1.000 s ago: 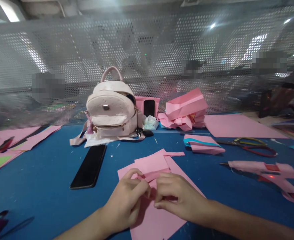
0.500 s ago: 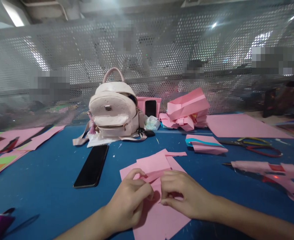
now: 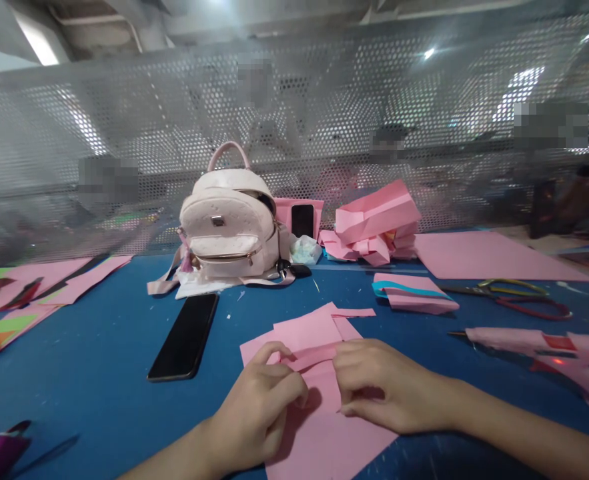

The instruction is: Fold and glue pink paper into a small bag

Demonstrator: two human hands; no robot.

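Note:
Pink paper lies in front of me in overlapping folded sheets, with a raised crease across its middle. My left hand rests on the left part of that crease, its fingers curled in and closed on the paper. At the crease's right end, my right hand pinches the paper, thumb below and fingers bent over it. The exact fingertip contact is partly hidden behind the knuckles of both hands. A thin pink strip sticks out at the top right of the sheets.
On the blue table are a black phone, a white backpack, a folded pink piece with a blue band, scissors and a pink glue gun with a red light. Crumpled pink paper sits before a perforated metal screen.
My right hand has slid a little to the right along the crease, and the paper's lower right corner has shifted right with it. The left hand stays nearly in place.

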